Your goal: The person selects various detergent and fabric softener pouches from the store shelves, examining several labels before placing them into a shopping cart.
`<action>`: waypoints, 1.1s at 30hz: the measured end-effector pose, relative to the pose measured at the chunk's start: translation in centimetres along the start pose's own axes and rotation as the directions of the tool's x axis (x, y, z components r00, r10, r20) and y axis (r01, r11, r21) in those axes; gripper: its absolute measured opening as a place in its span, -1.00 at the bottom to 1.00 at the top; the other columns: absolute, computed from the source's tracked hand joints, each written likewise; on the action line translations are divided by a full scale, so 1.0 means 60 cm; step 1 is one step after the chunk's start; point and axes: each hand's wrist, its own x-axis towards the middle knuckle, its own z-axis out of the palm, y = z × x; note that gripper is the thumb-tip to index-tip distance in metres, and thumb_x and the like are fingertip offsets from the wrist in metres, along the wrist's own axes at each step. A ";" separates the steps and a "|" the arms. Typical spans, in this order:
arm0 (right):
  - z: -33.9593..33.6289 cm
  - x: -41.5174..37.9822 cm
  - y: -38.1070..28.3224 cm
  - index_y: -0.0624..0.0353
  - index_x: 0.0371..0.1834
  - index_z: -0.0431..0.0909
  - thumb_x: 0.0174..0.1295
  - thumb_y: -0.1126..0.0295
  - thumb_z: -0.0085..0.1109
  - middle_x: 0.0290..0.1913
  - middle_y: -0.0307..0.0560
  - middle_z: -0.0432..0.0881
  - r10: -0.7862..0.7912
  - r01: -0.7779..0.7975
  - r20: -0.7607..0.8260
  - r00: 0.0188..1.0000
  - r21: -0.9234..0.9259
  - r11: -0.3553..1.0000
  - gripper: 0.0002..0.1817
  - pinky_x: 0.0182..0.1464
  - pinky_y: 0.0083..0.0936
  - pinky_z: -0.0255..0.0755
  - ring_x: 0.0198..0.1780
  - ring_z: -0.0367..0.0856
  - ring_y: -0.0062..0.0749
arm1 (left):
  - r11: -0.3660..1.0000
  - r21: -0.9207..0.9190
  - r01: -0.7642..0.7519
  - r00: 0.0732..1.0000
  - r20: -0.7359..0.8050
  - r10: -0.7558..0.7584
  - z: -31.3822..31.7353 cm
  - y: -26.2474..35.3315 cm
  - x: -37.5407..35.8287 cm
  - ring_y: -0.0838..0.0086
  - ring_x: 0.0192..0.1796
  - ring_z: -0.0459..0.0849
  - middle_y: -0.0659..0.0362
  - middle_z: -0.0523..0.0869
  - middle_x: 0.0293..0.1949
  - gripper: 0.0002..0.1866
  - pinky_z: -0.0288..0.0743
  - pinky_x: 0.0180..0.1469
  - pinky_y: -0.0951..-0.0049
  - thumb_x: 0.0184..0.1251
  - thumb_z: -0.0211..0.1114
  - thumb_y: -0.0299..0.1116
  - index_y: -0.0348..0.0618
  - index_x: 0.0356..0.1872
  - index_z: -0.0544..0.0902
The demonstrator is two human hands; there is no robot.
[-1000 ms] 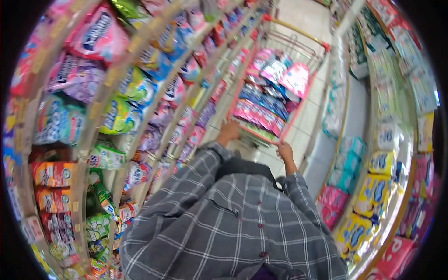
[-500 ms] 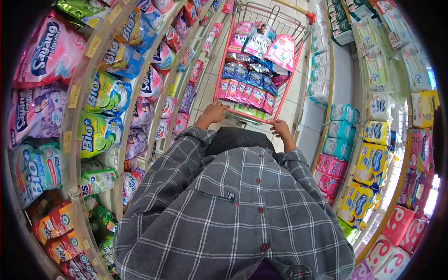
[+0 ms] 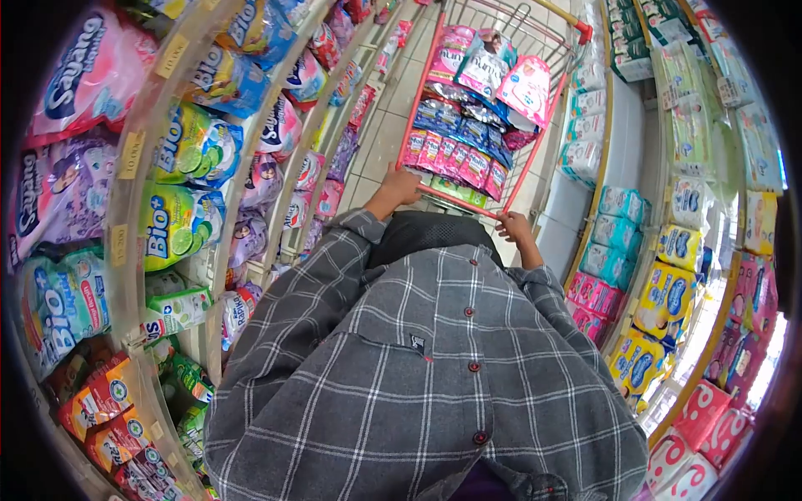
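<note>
A red-framed wire shopping cart (image 3: 415, 108) stands in front of me at the top centre of the view. My left hand (image 3: 402, 185) is closed on the left corner of its handle. At the right corner, my right hand (image 3: 514, 225) has its fingers curled round the rail. Inside the cart lie pink Molto packs (image 3: 451, 159), a row of blue packs (image 3: 462, 125), a pouch with a dark top picture (image 3: 486, 65) and a white-and-pink pack (image 3: 525, 90). A green pack (image 3: 455, 190) shows low by the handle.
Shelves with detergent pouches (image 3: 185, 230) line the aisle closely on my left. On the right, shelves hold teal packs (image 3: 614, 234), yellow diaper packs (image 3: 664, 301) and pink packs (image 3: 595, 292). Tiled floor (image 3: 380, 125) shows beside the cart.
The cart and both hands have shifted to the right in the view, and the cart is angled more rightward. My left hand's fingers have drawn in more tightly at the handle.
</note>
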 end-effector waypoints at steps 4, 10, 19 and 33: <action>0.002 -0.006 0.004 0.19 -0.18 0.61 0.25 0.01 0.15 -0.46 -0.07 0.69 -0.032 0.031 -0.049 0.998 -0.016 0.999 -0.58 -0.59 -0.55 0.39 -0.54 0.62 -0.47 | 0.995 -0.071 -0.064 0.981 -0.187 0.050 -0.015 0.017 0.030 0.02 0.22 0.46 -0.15 0.46 0.20 -0.38 0.27 0.21 -0.09 0.17 0.20 -0.02 -0.17 0.21 0.46; 0.005 -0.022 -0.017 0.16 -0.17 0.60 0.29 0.01 0.14 -0.46 -0.15 0.67 -0.007 0.004 -0.046 0.999 -0.058 0.998 -0.60 -0.61 -0.61 0.35 -0.55 0.59 -0.54 | 0.995 -0.101 -0.016 0.949 -0.316 -0.017 0.041 0.025 0.075 0.06 0.55 -0.22 -0.05 -0.11 0.51 -0.17 -0.20 0.49 -0.02 0.32 0.09 0.10 0.15 0.51 -0.08; 0.010 -0.018 0.000 0.26 -0.17 0.63 0.28 -0.06 0.06 -0.37 0.09 0.70 -0.235 0.101 -0.204 0.950 -0.513 0.853 -0.49 -0.25 -0.22 0.53 -0.30 0.70 -0.09 | 0.997 -0.078 0.002 0.933 -0.358 -0.030 0.063 -0.007 0.174 0.20 0.56 -0.32 0.11 -0.15 0.54 -0.28 -0.39 0.48 -0.13 0.40 -0.10 0.18 0.25 0.50 -0.02; 0.084 0.143 -0.235 -0.16 0.46 0.16 0.25 -0.29 -0.14 0.49 0.09 0.05 -0.703 0.346 -0.330 0.630 -0.691 0.635 -0.23 0.31 0.50 -0.38 0.49 -0.07 0.21 | 0.999 -0.052 -0.015 0.787 -0.617 -0.020 -0.008 0.003 0.249 0.05 0.52 -0.07 0.16 0.08 0.49 -0.29 -0.35 0.42 -0.29 0.29 -0.01 0.30 0.39 0.44 0.19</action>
